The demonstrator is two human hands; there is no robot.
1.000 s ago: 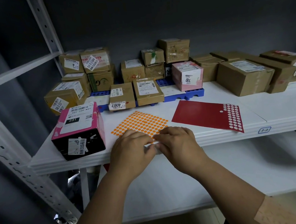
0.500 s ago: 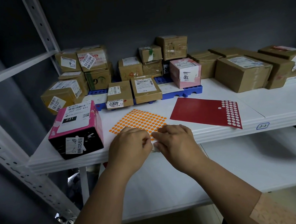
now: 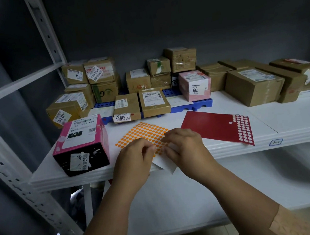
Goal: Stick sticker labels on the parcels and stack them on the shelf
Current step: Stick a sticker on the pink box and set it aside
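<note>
Head view shows our two hands working at the near corner of the orange sticker sheet [image 3: 144,135]. Our left hand [image 3: 134,161] has its thumb and finger pinched together over the dots, as if picking at one dot; we cannot tell if a dot is between them yet. Our right hand [image 3: 186,152] is pinched on the white near corner of the sheet, which is lifted and sticks out past the shelf edge [image 3: 268,143].

Left of the orange sheet, just beside it, stands the pink and black parcel [image 3: 80,144]. We think it is the one waiting for a dot. Right of the sheet lies the red sticker sheet [image 3: 208,125], flat, with white round holes at its far end. Behind the orange sheet, brown parcels [image 3: 154,103] sit on a blue tray [image 3: 191,105], and more brown boxes are stacked behind and to both sides.

What could go wrong? The dots are small and close, so we may peel two at once. A dot could fold and stick to itself. If our right hand lets go, the sheet could slide off the edge and fall.
</note>
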